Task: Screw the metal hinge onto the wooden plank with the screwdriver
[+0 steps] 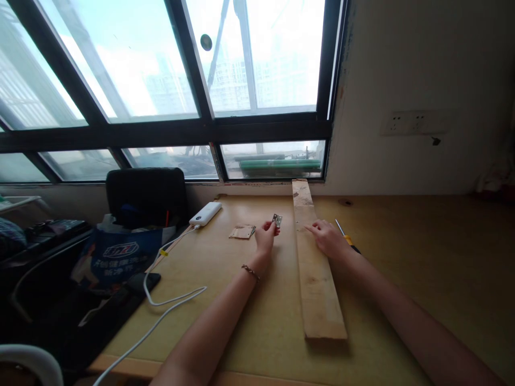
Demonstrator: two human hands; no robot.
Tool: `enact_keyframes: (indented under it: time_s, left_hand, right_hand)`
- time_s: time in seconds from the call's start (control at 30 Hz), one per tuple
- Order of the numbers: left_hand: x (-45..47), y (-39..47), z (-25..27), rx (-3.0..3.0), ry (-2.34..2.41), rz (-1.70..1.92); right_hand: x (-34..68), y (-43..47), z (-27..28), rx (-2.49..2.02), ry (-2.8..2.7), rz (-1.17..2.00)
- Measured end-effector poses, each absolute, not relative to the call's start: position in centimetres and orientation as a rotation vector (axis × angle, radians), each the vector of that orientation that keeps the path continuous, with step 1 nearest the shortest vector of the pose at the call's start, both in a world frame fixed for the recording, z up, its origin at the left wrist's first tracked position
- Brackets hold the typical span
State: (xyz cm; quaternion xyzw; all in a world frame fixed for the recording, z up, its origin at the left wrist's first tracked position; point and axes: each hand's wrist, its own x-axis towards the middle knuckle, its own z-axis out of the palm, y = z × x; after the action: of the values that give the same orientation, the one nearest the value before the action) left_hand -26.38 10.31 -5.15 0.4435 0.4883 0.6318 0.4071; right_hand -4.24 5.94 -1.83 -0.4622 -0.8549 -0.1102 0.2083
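My left hand (265,236) pinches a small metal hinge (277,220), held up just left of the wooden board (319,289). The hinge's leaves show several holes. The long plank lies flat on the table, running from the window side toward me. My right hand (325,236) rests at the board's right edge, index finger stretched out over its surface near small dark marks that look like screws or holes. Its other fingers are partly hidden. Beside that hand lies a screwdriver (348,238) with a yellow and black handle, partly covered by the wrist.
Left of my left hand is a small piece of wood or card (242,231). A white power bank (205,214) with a white cable (177,304) lies along the table's left side. A black chair (145,187) and a blue bag (116,257) stand beyond that edge.
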Motion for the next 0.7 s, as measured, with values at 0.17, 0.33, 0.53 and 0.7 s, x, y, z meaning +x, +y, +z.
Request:
enact_keyframes:
  time_s: [0.17, 0.33, 0.53, 0.7]
  left_hand:
    - [-34.3, 10.6, -5.0, 1.453, 1.711, 1.613]
    - [-38.2, 10.5, -5.7, 1.602, 2.109, 1.388]
    - [-37.7, 10.7, -6.4, 1.699, 2.314, 1.136]
    - [-37.4, 10.6, -6.6, 1.786, 2.388, 1.032]
  right_hand:
    - [0.7, 3.1, -3.5, -1.387, -2.259, -0.311]
    - [3.3, 3.0, -5.5, -1.491, -2.096, -0.229]
    - [3.5, 3.9, -6.6, -1.539, -2.026, -0.202]
    - [3.5, 4.3, -7.4, -1.59, -2.005, -0.178]
